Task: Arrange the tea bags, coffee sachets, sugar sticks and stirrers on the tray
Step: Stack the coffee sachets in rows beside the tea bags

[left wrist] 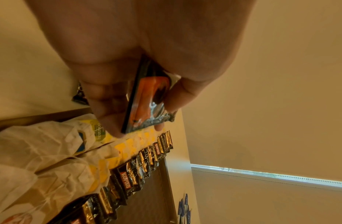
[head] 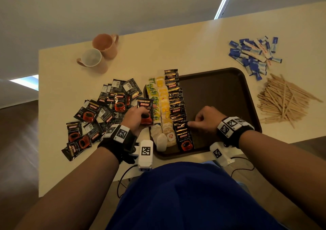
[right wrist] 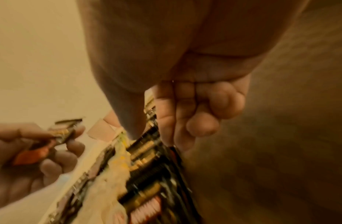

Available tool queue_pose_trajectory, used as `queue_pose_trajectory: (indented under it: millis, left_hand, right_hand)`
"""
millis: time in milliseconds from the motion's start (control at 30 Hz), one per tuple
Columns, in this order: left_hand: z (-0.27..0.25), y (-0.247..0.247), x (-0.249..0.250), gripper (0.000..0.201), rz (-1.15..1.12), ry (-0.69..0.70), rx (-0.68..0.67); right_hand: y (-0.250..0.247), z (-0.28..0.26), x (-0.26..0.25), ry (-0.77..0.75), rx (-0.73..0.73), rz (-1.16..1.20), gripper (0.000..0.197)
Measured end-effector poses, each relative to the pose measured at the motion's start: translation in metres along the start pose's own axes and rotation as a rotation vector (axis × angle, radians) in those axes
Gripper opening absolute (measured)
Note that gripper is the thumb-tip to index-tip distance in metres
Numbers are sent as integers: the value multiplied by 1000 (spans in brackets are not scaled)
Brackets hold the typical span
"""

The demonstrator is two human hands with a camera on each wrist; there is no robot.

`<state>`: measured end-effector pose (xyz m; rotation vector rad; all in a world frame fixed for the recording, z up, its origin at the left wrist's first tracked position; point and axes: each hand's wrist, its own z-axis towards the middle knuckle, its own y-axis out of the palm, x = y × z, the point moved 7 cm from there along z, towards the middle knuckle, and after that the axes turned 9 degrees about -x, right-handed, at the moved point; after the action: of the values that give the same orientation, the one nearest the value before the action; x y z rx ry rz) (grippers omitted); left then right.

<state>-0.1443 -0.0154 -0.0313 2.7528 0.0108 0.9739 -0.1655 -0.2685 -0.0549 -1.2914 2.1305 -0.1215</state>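
While a thin black shiny coffee sachet (head: pixel 145 113) is pinched in the left hand (head: pixel 136 119) above the dark brown plastic tray (head: pixel 220 95), the right hand (head: pixel 206 117) is curled, holding nothing. The sachet looks light and slippery; its edges are best held.

Two mugs (head: pixel 98 53) at eleven o'clock, one tray (head: pixel 247 81), one coffee sachet (head: pixel 145 112) held up. Loose sachets (head: pixel 98 113), sugar sticks (head: pixel 254 55) and stirrers (head: pixel 284 99) lie in heaps too overlapped to count.

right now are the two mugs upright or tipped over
Both tipped. The pink mug and the pale mug lie on their sides on the table, with their open mouths showing side-on in the head view.
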Motion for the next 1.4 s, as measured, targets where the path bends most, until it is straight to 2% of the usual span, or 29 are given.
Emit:
queue_pose_trajectory:
  millis: [67, 167, 267, 367, 500, 600, 700, 800, 900, 1000, 1100, 1233, 1400]
  left_hand:
    - [-2, 3, 3, 24, 0, 15, -23]
    - [-6, 8, 8, 25, 61, 57, -86]
    - [-10, -6, 12, 27, 178, 98, -102]
    - [-14, -33, 12, 32, 255, 106, -52]
    - [-23, -75, 9, 24, 289, 107, 70]
    - [-36, -134, 9, 12, 431, 137, 295]
    - [-54, -208, 4, 29, 622, 81, 572]
    - [-65, -262, -12, 60, 707, -69, 687]
    - [-61, -287, -33, 104, 862, -278, 633]
    - [-51, -287, -44, 127, 985, -322, 518]
    - [-43, -281, -44, 122, 989, -224, 500]
    - [-36, -267, -39, 114, 997, -116, 483]
    - [-31, -256, -35, 114, 1080, -132, 501]
  right_hand:
    - [-13, -1, -22, -82, 89, 19, 41]
    - [-14, 3, -70, -213, 142, 94, 35]
    - [-1, 12, -115, -320, 119, 187, 22]
    - [14, 24, -144, -353, 79, 241, 8]
    - [32, 41, -168, -317, 81, 202, 12]
    - [46, 56, -187, -283, 74, 125, 16]
    - [61, 72, -207, -238, 51, -9, 19]
    - [78, 88, -223, -216, 13, -85, 24]
    - [93, 100, -234, -180, -32, -152, 26]
    - [99, 103, -245, -157, -25, -193, 22]
    - [97, 105, -254, -146, 60, -231, 20]
    - [97, 107, -261, -154, 101, -242, 32]
    - [98, 105, -261, -144, 124, -285, 41]
